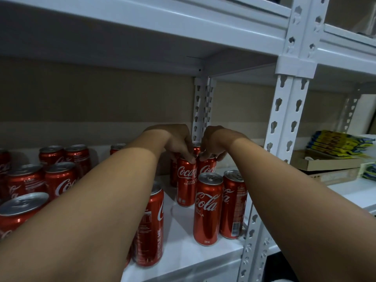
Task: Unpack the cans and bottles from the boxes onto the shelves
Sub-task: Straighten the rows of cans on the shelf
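Both my arms reach into the white metal shelf (183, 247). My left hand (179, 142) grips the top of one upright red cola can (186, 182) from above. Beside it, my right hand (211, 143) grips the top of a second red can (207, 167); the two cans stand side by side, touching. Two more cans (207, 208) stand in front of them near the shelf's right post. Another can (151, 226) stands under my left forearm. Several red cans (59, 180) are grouped on the left of the shelf. No box is in view.
A white slotted upright post (284, 127) bounds the shelf on the right. The neighbouring bay holds yellow and blue packets (337, 143) on a flat cardboard tray (325, 162). An upper shelf board (142, 23) hangs close overhead. Bare shelf surface lies between the can groups.
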Motion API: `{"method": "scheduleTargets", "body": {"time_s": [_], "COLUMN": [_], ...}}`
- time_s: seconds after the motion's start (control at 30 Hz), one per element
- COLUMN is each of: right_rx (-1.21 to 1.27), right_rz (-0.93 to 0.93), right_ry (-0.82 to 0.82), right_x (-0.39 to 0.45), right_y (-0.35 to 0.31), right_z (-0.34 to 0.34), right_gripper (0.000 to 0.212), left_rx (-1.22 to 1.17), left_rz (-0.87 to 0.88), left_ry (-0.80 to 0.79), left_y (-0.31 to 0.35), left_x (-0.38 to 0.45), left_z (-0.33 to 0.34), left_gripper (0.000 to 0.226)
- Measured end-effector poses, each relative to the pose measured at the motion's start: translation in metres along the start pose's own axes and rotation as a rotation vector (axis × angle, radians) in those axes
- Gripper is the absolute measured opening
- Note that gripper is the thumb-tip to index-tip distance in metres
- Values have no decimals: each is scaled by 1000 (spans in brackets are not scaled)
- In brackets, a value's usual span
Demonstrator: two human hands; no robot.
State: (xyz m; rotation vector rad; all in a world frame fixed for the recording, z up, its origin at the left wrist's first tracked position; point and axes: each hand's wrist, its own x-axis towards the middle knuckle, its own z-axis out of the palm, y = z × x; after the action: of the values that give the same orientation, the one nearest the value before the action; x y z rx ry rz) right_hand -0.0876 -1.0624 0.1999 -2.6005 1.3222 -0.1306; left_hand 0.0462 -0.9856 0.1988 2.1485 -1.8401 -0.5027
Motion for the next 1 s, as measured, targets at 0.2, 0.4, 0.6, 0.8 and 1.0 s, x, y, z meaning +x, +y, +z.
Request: {"method": "scheduleTargets", "body": {"time_s": [0.2, 0.4, 0.6, 0.8, 1.0], "right_rx": [-31, -76, -32, -14, 10], "right_rz": [-9, -28, -25, -22, -31], "right_ry": [9, 10, 48, 47, 35], "right_x": [-2, -5, -6, -11, -16], "right_y": [0, 1, 5, 4, 2], "right_z": [1, 6, 10, 8, 7], "right_gripper": [71, 61, 65, 57, 58], "left_rx": [1, 75, 89, 80, 21], "left_rz": [-30, -76, -103, -95, -119], "left_ry": [-39, 33, 10, 17, 12], "left_y": [-7, -12, -15, -28, -22], "left_x": [7, 9, 2, 17, 5], "left_z": [6, 9, 9, 10, 13], "left_gripper": [45, 52, 97, 123, 103]}}
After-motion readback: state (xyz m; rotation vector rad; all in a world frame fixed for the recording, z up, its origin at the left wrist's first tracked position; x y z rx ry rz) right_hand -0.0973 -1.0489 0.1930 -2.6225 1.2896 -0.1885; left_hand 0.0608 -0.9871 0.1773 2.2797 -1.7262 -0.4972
